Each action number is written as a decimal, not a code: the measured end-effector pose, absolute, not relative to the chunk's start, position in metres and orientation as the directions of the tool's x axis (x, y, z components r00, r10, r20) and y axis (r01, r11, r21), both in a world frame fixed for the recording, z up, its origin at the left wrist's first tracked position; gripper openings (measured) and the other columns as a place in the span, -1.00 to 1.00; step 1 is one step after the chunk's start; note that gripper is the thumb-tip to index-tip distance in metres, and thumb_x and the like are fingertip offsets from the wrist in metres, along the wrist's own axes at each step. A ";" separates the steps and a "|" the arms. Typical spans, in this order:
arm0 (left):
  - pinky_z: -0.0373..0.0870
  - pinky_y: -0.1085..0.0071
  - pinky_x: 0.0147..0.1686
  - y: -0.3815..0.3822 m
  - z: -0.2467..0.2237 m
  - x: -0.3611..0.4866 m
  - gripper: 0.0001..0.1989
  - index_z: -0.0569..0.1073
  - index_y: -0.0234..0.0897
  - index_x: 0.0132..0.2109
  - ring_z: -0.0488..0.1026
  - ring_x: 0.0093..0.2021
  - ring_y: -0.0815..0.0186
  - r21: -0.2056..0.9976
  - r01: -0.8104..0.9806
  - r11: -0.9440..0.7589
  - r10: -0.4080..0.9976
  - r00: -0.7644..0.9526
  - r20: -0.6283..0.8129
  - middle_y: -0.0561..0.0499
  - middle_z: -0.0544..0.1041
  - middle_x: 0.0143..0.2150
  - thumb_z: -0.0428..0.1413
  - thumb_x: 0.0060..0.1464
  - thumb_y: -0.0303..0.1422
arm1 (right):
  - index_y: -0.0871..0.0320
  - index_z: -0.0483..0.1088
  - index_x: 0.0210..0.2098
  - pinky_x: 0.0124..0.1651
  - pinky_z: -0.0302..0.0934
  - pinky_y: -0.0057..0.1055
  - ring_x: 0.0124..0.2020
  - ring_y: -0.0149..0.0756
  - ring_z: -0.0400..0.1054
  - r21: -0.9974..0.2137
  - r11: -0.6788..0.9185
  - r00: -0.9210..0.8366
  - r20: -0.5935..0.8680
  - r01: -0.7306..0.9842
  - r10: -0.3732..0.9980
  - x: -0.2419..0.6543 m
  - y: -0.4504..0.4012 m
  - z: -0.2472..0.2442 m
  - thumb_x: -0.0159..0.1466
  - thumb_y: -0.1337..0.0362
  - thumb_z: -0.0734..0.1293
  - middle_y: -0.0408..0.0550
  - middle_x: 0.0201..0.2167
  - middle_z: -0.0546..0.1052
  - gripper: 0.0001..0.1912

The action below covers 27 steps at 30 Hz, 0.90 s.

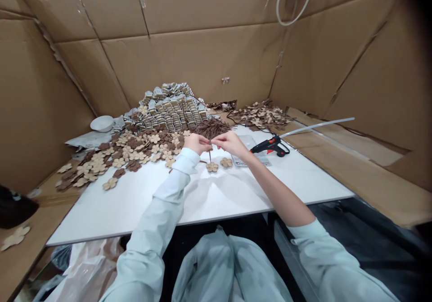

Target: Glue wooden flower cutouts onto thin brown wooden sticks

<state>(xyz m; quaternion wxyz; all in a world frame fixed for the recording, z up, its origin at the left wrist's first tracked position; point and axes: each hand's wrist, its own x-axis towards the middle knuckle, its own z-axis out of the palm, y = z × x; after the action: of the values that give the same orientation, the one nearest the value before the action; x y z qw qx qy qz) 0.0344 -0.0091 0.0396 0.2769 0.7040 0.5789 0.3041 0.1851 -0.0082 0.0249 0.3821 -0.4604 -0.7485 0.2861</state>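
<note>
One left hand (197, 143), one right hand (231, 143), one glue gun (268, 145), one white bowl (102, 123)
Singles continue: one upright brown strand (209, 155) at the hands, one translucent stick (319, 125) at the gun, one white tabletop (141, 207), one pale loop (286, 24); two pale flowers (212, 167) lie near the hands, one larger-looking flower (15, 238) at far left; heaps number four: one of flower shapes (133, 153) in two colours, one of silvery packets (172, 112), one of brown strands (213, 127), one of small pieces (262, 114); overlap hides exact tallies, though flower shapes and packets each seem to run to dozens
</note>
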 end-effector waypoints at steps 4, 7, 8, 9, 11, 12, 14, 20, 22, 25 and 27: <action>0.37 0.43 -0.39 -0.002 0.029 0.046 -0.89 0.50 -0.36 -0.46 0.43 -0.51 0.34 0.801 0.578 -0.155 0.986 0.035 0.166 -0.02 0.49 -0.56 0.15 -0.25 -0.41 | 0.29 0.46 -0.49 -0.63 -0.06 -0.54 -0.70 -0.53 0.05 -0.813 0.409 -0.251 0.330 0.415 0.910 0.191 -0.006 0.021 0.01 0.14 0.24 -0.17 -0.72 0.33 -0.69; 0.37 0.44 -0.46 0.003 0.026 0.045 -0.94 0.48 -0.36 -0.49 0.40 -0.57 0.37 0.909 0.410 -0.081 0.996 0.014 0.083 0.02 0.46 -0.62 0.13 -0.22 -0.46 | 0.28 0.45 -0.50 -0.64 -0.06 -0.53 -0.70 -0.53 0.06 -0.846 0.409 -0.253 0.336 0.342 0.907 0.192 -0.006 0.016 0.00 0.11 0.26 -0.16 -0.71 0.35 -0.67; 0.37 0.45 -0.48 0.004 0.026 0.044 -0.95 0.47 -0.37 -0.49 0.39 -0.59 0.38 0.934 0.354 -0.051 0.999 0.013 0.050 0.03 0.44 -0.64 0.12 -0.21 -0.47 | 0.28 0.45 -0.50 -0.64 -0.04 -0.53 -0.70 -0.52 0.07 -0.870 0.392 -0.251 0.325 0.299 0.912 0.191 -0.006 0.014 0.00 0.09 0.26 -0.15 -0.70 0.36 -0.66; 0.37 0.45 -0.50 0.005 0.025 0.043 -0.96 0.46 -0.38 -0.50 0.38 -0.61 0.40 0.951 0.308 -0.023 1.000 0.007 0.022 0.05 0.42 -0.66 0.12 -0.20 -0.49 | 0.28 0.44 -0.50 -0.64 -0.02 -0.54 -0.69 -0.52 0.10 -0.899 0.361 -0.244 0.303 0.249 0.921 0.190 -0.006 0.012 0.00 0.08 0.26 -0.13 -0.68 0.38 -0.65; 0.37 0.45 -0.50 0.008 0.023 0.041 -0.98 0.44 -0.39 -0.51 0.35 -0.65 0.44 0.972 0.235 0.010 1.000 -0.013 -0.007 0.08 0.39 -0.68 0.12 -0.20 -0.51 | 0.28 0.43 -0.48 -0.64 0.02 -0.55 -0.67 -0.52 0.16 -0.955 0.267 -0.231 0.233 0.131 0.945 0.188 -0.005 0.008 0.00 0.06 0.27 -0.09 -0.63 0.42 -0.64; 0.38 0.45 -0.48 0.009 0.022 0.040 -0.98 0.43 -0.40 -0.52 0.34 -0.66 0.46 0.980 0.196 0.020 1.000 -0.023 -0.016 0.10 0.37 -0.69 0.12 -0.20 -0.53 | 0.28 0.43 -0.47 -0.63 0.03 -0.56 -0.66 -0.52 0.18 -0.974 0.214 -0.231 0.192 0.073 0.954 0.187 -0.004 0.006 0.00 0.06 0.28 -0.07 -0.61 0.44 -0.64; 0.39 0.45 -0.43 0.010 0.019 0.039 -0.95 0.40 -0.41 -0.54 0.34 -0.65 0.48 0.994 0.099 0.050 0.999 -0.026 -0.047 0.10 0.37 -0.69 0.11 -0.20 -0.55 | 0.28 0.43 -0.46 -0.63 0.04 -0.59 -0.64 -0.53 0.22 -0.994 0.112 -0.241 0.113 -0.018 0.964 0.185 -0.004 0.002 -0.01 0.08 0.31 -0.05 -0.57 0.46 -0.67; 0.38 0.47 -0.28 0.009 0.018 0.040 -0.88 0.37 -0.43 -0.61 0.40 -0.54 0.47 0.987 -0.091 0.134 0.991 0.024 -0.132 0.02 0.43 -0.62 0.10 -0.20 -0.62 | 0.26 0.42 -0.48 -0.54 0.16 -0.60 -0.55 -0.51 0.32 -0.983 -0.001 -0.169 0.030 -0.182 0.985 0.184 -0.002 -0.006 -0.04 0.27 0.35 -0.02 -0.50 0.50 -0.83; 0.38 0.49 -0.28 0.008 0.019 0.041 -0.89 0.38 -0.42 -0.60 0.41 -0.50 0.45 0.980 -0.121 0.159 0.987 0.051 -0.154 0.01 0.45 -0.59 0.12 -0.20 -0.58 | 0.26 0.43 -0.45 -0.53 0.19 -0.57 -0.53 -0.46 0.34 -0.990 0.068 -0.114 0.082 -0.124 0.990 0.183 -0.001 -0.008 -0.04 0.29 0.35 -0.02 -0.50 0.50 -0.83; 0.41 0.48 -0.32 0.007 0.018 0.041 -0.86 0.40 -0.42 -0.57 0.41 -0.50 0.44 0.969 -0.175 0.173 0.985 0.055 -0.165 -0.02 0.46 -0.58 0.19 -0.21 -0.42 | 0.26 0.46 -0.38 -0.53 0.23 -0.52 -0.54 -0.42 0.34 -0.964 0.253 -0.086 0.246 0.081 0.965 0.183 -0.002 -0.010 -0.05 0.27 0.34 -0.03 -0.50 0.51 -0.76; 0.41 0.49 -0.34 0.008 0.015 0.041 -0.84 0.40 -0.44 -0.57 0.39 -0.55 0.47 0.968 -0.208 0.144 0.990 0.033 -0.140 -0.02 0.45 -0.59 0.21 -0.25 -0.41 | 0.25 0.47 -0.35 -0.53 0.24 -0.48 -0.57 -0.41 0.32 -0.916 0.334 -0.101 0.319 0.221 0.942 0.182 -0.003 -0.010 -0.04 0.26 0.32 -0.04 -0.48 0.52 -0.73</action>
<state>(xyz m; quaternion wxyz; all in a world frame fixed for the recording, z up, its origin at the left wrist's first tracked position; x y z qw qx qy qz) 0.0409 0.0078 0.0153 0.5889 0.4121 0.4744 0.5082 0.1823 -0.0030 -0.0104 0.4977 -0.4491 -0.6474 0.3626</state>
